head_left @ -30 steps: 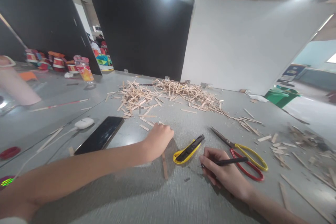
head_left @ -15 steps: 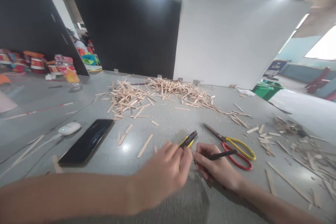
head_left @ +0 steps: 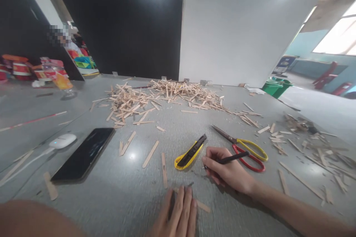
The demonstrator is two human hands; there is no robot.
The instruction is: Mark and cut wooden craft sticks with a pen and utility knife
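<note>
My right hand (head_left: 226, 170) is closed around a black pen (head_left: 236, 157), its tip pointing down at the table. My left hand (head_left: 178, 216) lies at the near edge of view with its fingers stretched out on the tabletop. From beneath those fingers a wooden stick (head_left: 203, 206) sticks out to the right; its other part is hidden. A yellow and black utility knife (head_left: 190, 153) lies between the hands, a little farther off. Scissors (head_left: 236, 142) with one yellow and one red handle rest just beyond my right hand. Another wooden stick (head_left: 164, 170) lies left of the knife.
A heap of wooden sticks (head_left: 167, 96) spreads along the back, before black (head_left: 125, 26) and white (head_left: 236, 33) panels. On the left are a phone (head_left: 85, 153), a white device (head_left: 63, 141) with a cable, and a plastic bottle (head_left: 61, 79). Wood scraps (head_left: 322, 152) litter the right side.
My left hand has moved from over the utility knife down toward me onto a wooden stick. The knife now lies uncovered. My right hand keeps the pen in nearly the same place.
</note>
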